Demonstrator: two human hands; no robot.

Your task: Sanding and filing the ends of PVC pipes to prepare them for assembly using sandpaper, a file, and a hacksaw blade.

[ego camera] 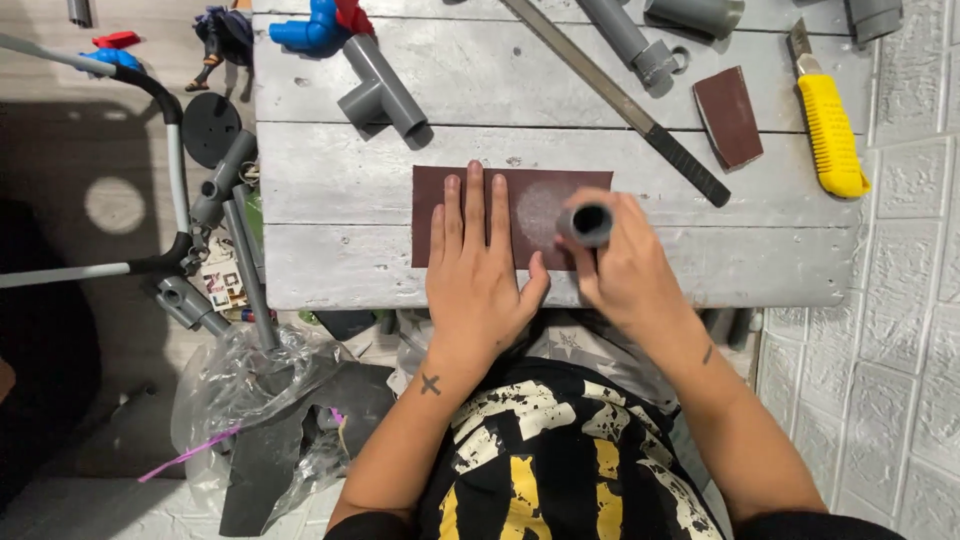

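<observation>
Hiding pipe (585, 224) btm: right hand (625, 275)

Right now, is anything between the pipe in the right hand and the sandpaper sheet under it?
Nothing visible. The right hand holds the grey pipe upright over the brown sandpaper, where a pale dust patch shows. The left hand lies flat on the sheet's other half.

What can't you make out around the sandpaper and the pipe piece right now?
Head view:
- Lower end of the grey pipe piece: hidden by the right hand.
- Sandpaper sheet: middle covered by the left hand.
- Grey pipes at the top: cut off by the edge.
</observation>
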